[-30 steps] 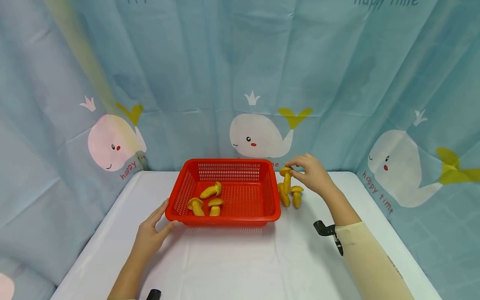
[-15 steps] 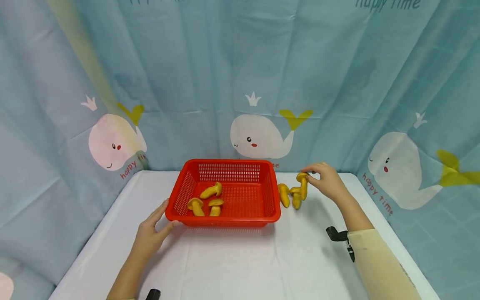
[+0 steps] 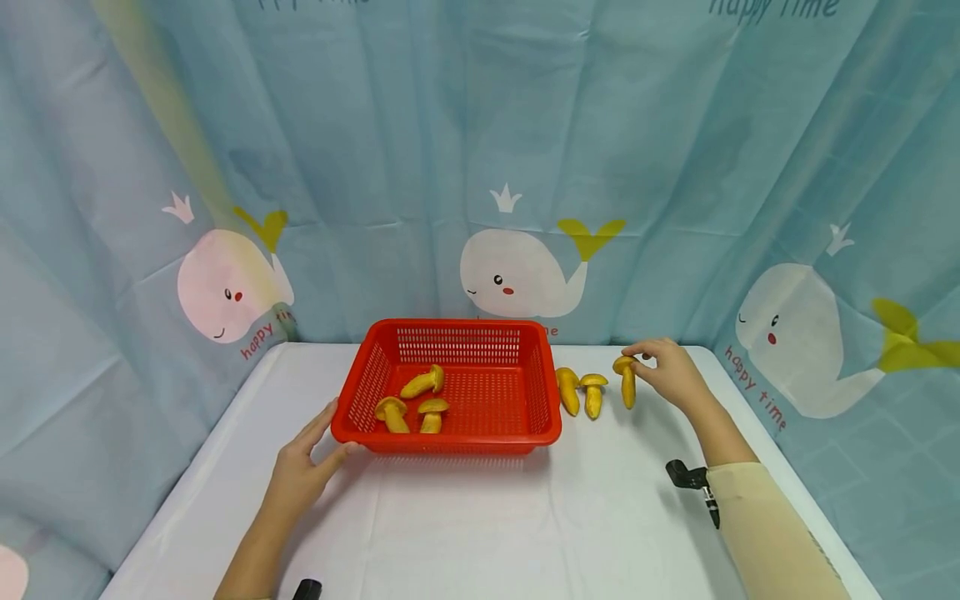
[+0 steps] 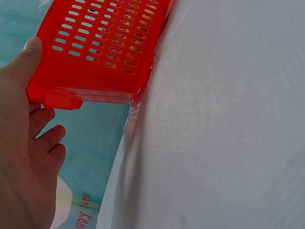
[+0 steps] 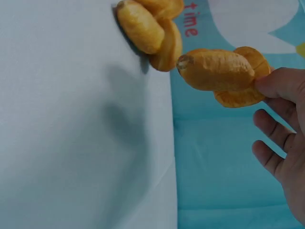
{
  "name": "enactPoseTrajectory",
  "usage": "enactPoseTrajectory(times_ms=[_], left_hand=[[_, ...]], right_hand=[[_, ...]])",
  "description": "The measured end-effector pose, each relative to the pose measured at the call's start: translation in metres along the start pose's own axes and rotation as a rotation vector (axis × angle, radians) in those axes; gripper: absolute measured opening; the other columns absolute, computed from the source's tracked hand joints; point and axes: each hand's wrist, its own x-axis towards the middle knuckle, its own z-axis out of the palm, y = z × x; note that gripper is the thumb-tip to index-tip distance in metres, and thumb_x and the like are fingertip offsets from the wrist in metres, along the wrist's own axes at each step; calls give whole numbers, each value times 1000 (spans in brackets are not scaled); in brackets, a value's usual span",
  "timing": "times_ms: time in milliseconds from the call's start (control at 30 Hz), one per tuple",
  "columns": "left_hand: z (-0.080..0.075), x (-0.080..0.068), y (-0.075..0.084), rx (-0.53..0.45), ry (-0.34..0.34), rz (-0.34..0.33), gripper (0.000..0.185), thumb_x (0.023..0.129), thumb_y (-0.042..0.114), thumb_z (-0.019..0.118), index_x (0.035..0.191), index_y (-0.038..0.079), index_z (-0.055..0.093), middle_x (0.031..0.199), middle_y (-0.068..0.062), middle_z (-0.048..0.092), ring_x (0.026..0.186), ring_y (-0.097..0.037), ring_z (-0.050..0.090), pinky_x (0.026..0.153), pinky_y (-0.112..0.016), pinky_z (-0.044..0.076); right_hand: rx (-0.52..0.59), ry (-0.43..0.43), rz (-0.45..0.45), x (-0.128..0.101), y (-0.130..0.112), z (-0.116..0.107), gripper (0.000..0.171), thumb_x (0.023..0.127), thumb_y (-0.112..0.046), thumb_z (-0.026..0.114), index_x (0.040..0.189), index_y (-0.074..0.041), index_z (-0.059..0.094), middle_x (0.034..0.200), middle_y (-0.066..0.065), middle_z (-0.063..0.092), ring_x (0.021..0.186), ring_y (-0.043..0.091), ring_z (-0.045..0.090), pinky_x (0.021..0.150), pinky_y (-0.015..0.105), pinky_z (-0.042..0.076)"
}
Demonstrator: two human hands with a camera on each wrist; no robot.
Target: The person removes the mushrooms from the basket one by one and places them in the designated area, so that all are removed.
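My right hand pinches a yellow mushroom by its cap, the stem pointing down. In the right wrist view, thumb and forefinger meet at the cap of that mushroom, and the other fingers stay off it. Left of it, two more yellow mushrooms, one with its cap up and another, lie beside the basket. My left hand holds the front left corner of the red plastic basket. Seen from the left wrist, the thumb lies on the basket's rim and fingers bend beneath.
Inside the basket are three mushrooms: one further back, one at left and one near the front wall. A white table carries everything. A blue whale-print curtain hangs behind and at both sides.
The right hand has carried its mushroom rightward and a little lower, away from the two beside the basket. The left hand and the basket stay where they were.
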Motion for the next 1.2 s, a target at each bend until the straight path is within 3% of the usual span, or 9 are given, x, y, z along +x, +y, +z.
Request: enactPoseTrajectory(times_ms=[167,267,367,600,1200], left_hand=[[0,0,-1,-3,2,12,82,85,25,85,157,22,44,158,-1,48,143,-29,47,103,-4,31],[0,-1,-1,11,-2,-1,83,85,27,85,157,25,43,158,0,48,143,-27,47,108,-24,41],[1,-1,-2,25,-5,-14,83,86,30,85,157,28,42,158,1,48,144,-25,47,105,-38,44],[1,-1,-4,4,4,5,83,85,27,85,157,27,43,158,0,48,146,-14,45,101,-3,29],[1,0,-5,-8,13,23,83,84,26,86,157,26,44,157,-1,49,144,-23,46,100,-1,29]], right_hand=[[-2,7,19,-2,13,9,22,99,-14,67,120,-10,75,122,16,71,112,39,59,90,56,50],[-7,2,34,-2,18,15,22,99,-13,67,119,-9,75,121,15,72,111,39,60,92,56,50],[-7,-8,56,-2,21,18,23,99,-12,67,120,-8,74,122,16,71,112,38,59,93,56,50],[-8,-29,77,1,28,22,24,100,-12,66,123,-7,73,123,17,70,113,39,58,93,56,51],[-67,-108,119,13,39,27,25,100,-11,63,123,-7,73,125,19,69,112,40,59,94,56,50]])
